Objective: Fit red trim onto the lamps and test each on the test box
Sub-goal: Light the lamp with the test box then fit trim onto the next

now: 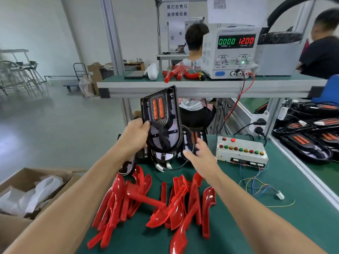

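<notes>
Head view, left to right: an open cardboard box [34, 189] with white bags stands at the lower left, beside the green bench [275, 226]; the left hand [134, 135] grips the left edge of a black lamp [161, 118], holding it upright and raised above the bench, its two orange lenses facing the camera; more lamps [194, 140] lie stacked at the far edge of the bench, just behind and below the held one; a heap of red trim pieces [157, 202] lies loose on the bench between the two forearms; the right hand [199, 155] hovers with fingers spread and relaxed, holding nothing, near the stacked lamps; the test box [241, 152], with one red button lit, sits on the bench to the right, coloured wires trailing from its front; a power supply [232, 52] on the upper shelf reads 0.000 and 12.00; black trays [308, 142] of further lamps lie at far right
</notes>
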Available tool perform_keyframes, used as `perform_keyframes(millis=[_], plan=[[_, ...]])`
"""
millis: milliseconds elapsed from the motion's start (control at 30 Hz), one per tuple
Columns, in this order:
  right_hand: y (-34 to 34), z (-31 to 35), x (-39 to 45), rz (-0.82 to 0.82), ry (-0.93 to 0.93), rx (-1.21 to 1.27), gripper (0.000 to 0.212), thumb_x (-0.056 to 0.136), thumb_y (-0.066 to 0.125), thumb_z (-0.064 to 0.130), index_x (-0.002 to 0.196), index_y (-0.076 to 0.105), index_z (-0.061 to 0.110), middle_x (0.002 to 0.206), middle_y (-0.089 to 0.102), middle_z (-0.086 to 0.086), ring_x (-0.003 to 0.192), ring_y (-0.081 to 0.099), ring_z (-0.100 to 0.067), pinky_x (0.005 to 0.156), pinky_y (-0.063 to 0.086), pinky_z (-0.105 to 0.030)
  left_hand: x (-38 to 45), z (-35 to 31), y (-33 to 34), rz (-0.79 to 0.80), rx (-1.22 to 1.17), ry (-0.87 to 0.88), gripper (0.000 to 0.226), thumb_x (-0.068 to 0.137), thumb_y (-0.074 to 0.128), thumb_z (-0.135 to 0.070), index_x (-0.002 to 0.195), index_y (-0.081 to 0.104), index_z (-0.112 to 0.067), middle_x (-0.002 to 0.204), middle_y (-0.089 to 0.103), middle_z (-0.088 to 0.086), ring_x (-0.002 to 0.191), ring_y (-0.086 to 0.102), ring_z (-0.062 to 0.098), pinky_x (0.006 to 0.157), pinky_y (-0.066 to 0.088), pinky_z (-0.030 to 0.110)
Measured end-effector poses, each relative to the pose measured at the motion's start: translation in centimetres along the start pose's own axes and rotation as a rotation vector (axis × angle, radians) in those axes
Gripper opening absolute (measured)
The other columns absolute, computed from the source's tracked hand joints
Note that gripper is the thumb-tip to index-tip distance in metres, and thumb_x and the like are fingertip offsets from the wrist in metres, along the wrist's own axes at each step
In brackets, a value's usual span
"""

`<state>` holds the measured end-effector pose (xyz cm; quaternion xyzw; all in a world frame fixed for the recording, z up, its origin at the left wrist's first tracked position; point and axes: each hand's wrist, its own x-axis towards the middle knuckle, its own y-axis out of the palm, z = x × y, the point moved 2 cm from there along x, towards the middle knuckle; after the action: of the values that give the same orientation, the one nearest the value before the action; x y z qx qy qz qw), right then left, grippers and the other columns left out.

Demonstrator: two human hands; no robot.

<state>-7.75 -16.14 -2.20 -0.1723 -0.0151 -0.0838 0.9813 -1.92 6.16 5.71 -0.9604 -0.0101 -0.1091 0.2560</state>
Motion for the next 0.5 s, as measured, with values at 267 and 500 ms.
perform_keyframes(millis=[267, 500], plan=[[2.1, 1.6, 1.0, 0.090, 0.341, 0.605, 0.028, 0.110, 0.040, 0.024, 0.123, 0.056, 0.005, 0.108, 0.074, -0.024, 0.080, 0.073, -0.028, 0.070, 0.060, -0.039, -0.8, 0.2, 0.4, 0.087, -0.295, -0.195, 0.027, 0.109, 0.042, -0.022, 0.092, 0.057, -0.009, 0.072, 0.057, 0.011, 0.041, 0.044, 0.015, 0.034, 0.033, 0.022], [1.8, 2.6, 0.3, 0.011, 0.300, 1.019, 0.036, 0.113, 0.031, 0.028, 0.109, 0.058, 0.006, 0.087, 0.078, -0.016, 0.079, 0.079, -0.028, 0.060, 0.062, -0.035, -3.6, 2.6, 3.9, 0.073, -0.507, -0.496, 0.029, 0.107, 0.041, -0.019, 0.091, 0.066, -0.021, 0.090, 0.069, 0.004, 0.077, 0.061, 0.019, 0.068, 0.047, 0.031]])
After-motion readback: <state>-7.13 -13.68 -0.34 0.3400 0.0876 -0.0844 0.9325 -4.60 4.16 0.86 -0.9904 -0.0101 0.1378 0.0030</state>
